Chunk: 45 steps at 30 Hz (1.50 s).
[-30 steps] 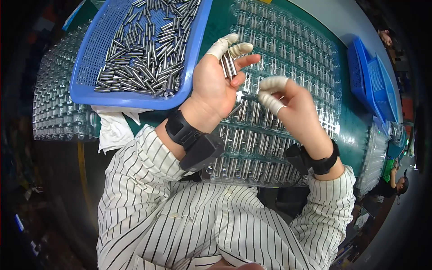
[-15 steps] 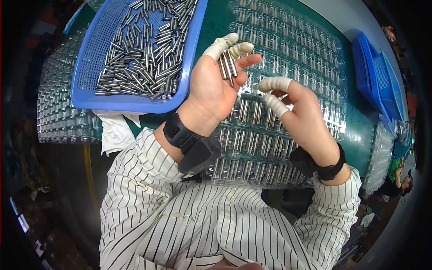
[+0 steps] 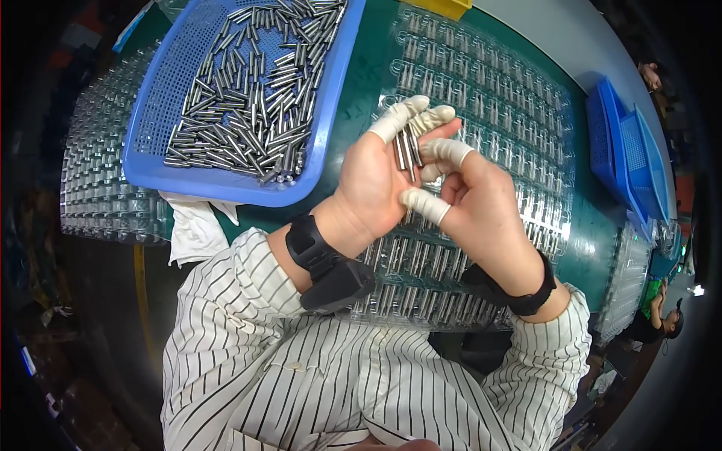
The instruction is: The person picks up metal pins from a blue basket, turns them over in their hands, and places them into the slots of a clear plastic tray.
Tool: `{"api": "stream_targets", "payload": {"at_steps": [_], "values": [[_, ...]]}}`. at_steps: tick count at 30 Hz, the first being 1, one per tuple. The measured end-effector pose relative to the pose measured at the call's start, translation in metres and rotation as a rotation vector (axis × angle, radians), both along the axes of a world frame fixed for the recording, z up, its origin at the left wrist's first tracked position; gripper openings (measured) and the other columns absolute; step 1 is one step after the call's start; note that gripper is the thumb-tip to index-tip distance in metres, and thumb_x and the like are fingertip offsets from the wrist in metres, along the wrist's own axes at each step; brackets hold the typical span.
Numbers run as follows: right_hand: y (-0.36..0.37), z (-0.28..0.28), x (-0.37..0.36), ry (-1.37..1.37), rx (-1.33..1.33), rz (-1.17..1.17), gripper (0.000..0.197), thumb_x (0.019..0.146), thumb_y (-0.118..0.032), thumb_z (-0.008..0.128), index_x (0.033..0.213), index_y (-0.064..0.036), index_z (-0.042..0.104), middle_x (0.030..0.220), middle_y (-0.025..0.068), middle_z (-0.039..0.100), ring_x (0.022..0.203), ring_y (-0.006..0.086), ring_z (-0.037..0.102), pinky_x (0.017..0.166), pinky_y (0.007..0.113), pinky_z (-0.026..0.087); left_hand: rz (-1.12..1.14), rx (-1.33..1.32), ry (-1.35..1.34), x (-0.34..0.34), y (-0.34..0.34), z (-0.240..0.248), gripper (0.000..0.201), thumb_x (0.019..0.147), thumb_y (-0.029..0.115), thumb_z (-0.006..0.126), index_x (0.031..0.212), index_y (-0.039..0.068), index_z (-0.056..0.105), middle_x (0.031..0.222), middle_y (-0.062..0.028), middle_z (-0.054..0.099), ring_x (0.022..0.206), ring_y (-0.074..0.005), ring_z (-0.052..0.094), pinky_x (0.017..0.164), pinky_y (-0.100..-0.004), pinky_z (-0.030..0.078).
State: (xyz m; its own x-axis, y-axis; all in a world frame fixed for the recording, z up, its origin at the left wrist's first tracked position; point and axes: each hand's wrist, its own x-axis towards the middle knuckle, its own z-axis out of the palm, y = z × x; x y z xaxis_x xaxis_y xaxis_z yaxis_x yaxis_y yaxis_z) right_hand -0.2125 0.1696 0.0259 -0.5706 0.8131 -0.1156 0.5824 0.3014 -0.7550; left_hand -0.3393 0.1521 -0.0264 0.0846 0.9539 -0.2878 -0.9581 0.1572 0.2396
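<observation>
My left hand (image 3: 370, 180) lies palm up with several short polished metal pins (image 3: 406, 152) resting across its fingers. White finger cots cover its thumb and a fingertip beside it. My right hand (image 3: 481, 210), also in white finger cots, has come up against the pins from the right. Its thumb and forefinger are apart, close to the pins' lower ends; whether they touch them I cannot tell. Under both hands lies a clear plastic tray (image 3: 526, 143) with rows of slots. Pins stand in many of its rows, including the nearest ones.
A blue perforated basket (image 3: 320, 150) heaped with loose pins sits at the left, above a white cloth (image 3: 197, 231). Stacked clear trays (image 3: 105, 165) stand beyond it. Blue empty baskets (image 3: 628, 146) are at the right edge of the green table (image 3: 365, 68), with a yellow bin (image 3: 444, 6) at the back.
My left hand has moved slightly right and nearer with the pins. The right hand has closed in on them from the tray. The whole view has shifted a little.
</observation>
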Motion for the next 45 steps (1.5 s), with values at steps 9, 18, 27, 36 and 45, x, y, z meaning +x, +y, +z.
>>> {"api": "stream_targets", "payload": {"at_steps": [9, 18, 27, 36, 45], "values": [[-0.005, -0.014, -0.022, -0.024, 0.015, -0.121, 0.024, 0.078, -0.003, 0.066, 0.100, 0.0026, 0.058, 0.076, 0.0015, 0.060, 0.061, 0.0044, 0.052, 0.055, 0.019, 0.044, 0.031, 0.057, -0.016, -0.012, -0.006, -0.010, 0.029, 0.097, 0.025, 0.033, 0.108, 0.004, 0.049, 0.112, -0.0140, 0.057, 0.111, -0.0271, 0.052, 0.093, -0.0396, 0.044], [-0.002, -0.031, -0.010, 0.081, -0.115, -0.145, 0.016, 0.086, -0.009, 0.057, 0.095, 0.0036, 0.058, 0.072, 0.0084, 0.062, 0.062, 0.0139, 0.057, 0.058, 0.027, 0.046, 0.083, 0.028, -0.012, -0.016, -0.016, -0.010, 0.026, 0.096, 0.021, 0.036, 0.104, 0.000, 0.050, 0.109, -0.0170, 0.058, 0.111, -0.0296, 0.053, 0.098, -0.0409, 0.040], [0.002, -0.024, 0.006, -0.079, -0.230, -0.194, 0.019, 0.087, -0.014, 0.055, 0.091, 0.0041, 0.058, 0.072, 0.0123, 0.062, 0.065, 0.0198, 0.059, 0.061, 0.031, 0.046, 0.165, 0.005, 0.098, -0.021, -0.012, 0.002, 0.025, 0.096, 0.020, 0.037, 0.103, 0.000, 0.050, 0.111, -0.0179, 0.057, 0.113, -0.0317, 0.051, 0.099, -0.0440, 0.038], [0.013, -0.024, 0.002, -0.234, 0.035, 0.024, 0.019, 0.081, -0.016, 0.059, 0.077, 0.0027, 0.058, 0.067, 0.0158, 0.059, 0.063, 0.0275, 0.059, 0.058, 0.036, 0.046, 0.286, 0.123, 0.169, -0.007, 0.003, 0.019, 0.022, 0.095, 0.022, 0.040, 0.103, 0.004, 0.050, 0.107, -0.0139, 0.059, 0.111, -0.0272, 0.053, 0.095, -0.0396, 0.040], [0.028, -0.017, -0.006, -0.318, 0.311, 0.113, 0.019, 0.078, -0.018, 0.063, 0.083, 0.0001, 0.061, 0.071, 0.0186, 0.060, 0.066, 0.0330, 0.060, 0.061, 0.039, 0.048, 0.244, 0.131, 0.014, -0.010, 0.009, 0.032, 0.025, 0.095, 0.017, 0.037, 0.106, -0.001, 0.050, 0.120, -0.0210, 0.052, 0.122, -0.0337, 0.043, 0.106, -0.0457, 0.031]]}}
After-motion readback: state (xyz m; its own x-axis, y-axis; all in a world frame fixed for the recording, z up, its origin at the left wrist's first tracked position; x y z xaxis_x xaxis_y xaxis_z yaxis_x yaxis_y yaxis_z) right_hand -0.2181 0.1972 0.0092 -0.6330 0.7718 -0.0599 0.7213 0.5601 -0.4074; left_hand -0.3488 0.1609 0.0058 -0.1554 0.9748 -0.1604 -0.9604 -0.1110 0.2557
